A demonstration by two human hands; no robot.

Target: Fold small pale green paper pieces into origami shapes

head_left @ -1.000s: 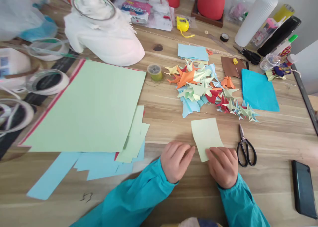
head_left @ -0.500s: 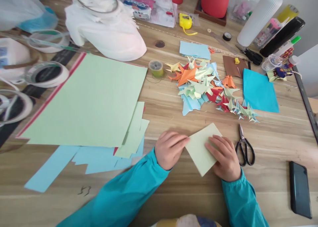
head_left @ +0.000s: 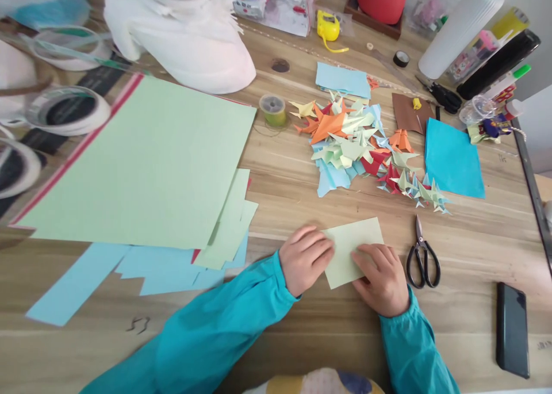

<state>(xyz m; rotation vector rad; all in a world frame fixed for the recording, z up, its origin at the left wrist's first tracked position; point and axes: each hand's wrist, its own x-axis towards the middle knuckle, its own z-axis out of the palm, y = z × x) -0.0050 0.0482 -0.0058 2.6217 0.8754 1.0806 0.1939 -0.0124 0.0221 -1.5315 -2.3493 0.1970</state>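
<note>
One pale green paper lies near on the bench, about square to me. The fingers of the left hand hold its left edge; those of the right hand hold its right side. Neither is nearer.

We see the small paper in plain pale yellow-green. To its left, we find a large sheet in light green with a crimson border along one side, and sky-blue strips. Beyond the small paper, folded pieces mix orange, red, light blue, pale green and cream. To its right, we note black-handled scissors and a black phone. Nearer us than it, the sleeves are plain turquoise, and a partly cut-off cloth seems patterned in mustard, off-white and navy. Under it, the table is tan, streaked brown.
</note>
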